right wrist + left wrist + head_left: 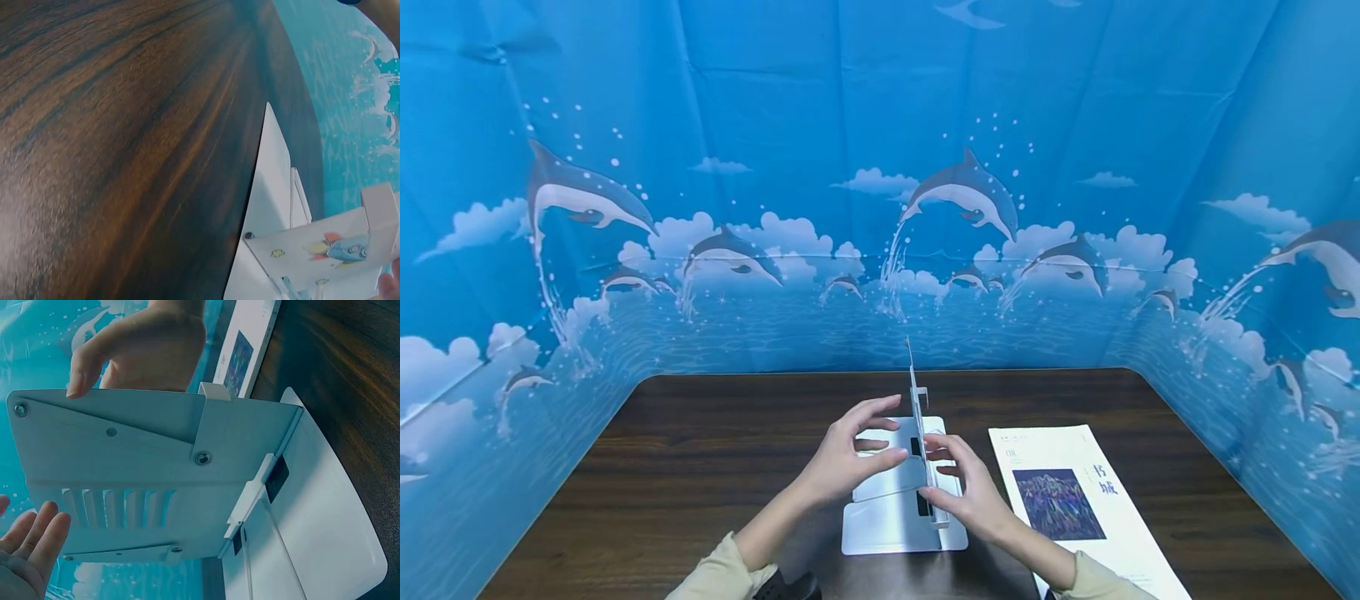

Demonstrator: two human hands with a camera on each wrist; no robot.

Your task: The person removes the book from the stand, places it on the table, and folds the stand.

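A white metal book stand stands on the table, its base plate flat and its back panel raised upright, edge-on in the head view. Rivets and a row of slots show on the panel's left face; cartoon pictures mark the other face in the right wrist view. My left hand is to the left of the panel with fingers spread and nothing in its grasp. At the panel's near edge, my right hand grips it, thumb tip over the edge and fingers along the right face.
A white book with a dark picture on its cover lies to the right of the stand. The dark wooden table ends at the back against a blue curtain printed with dolphins, which also hangs along both sides.
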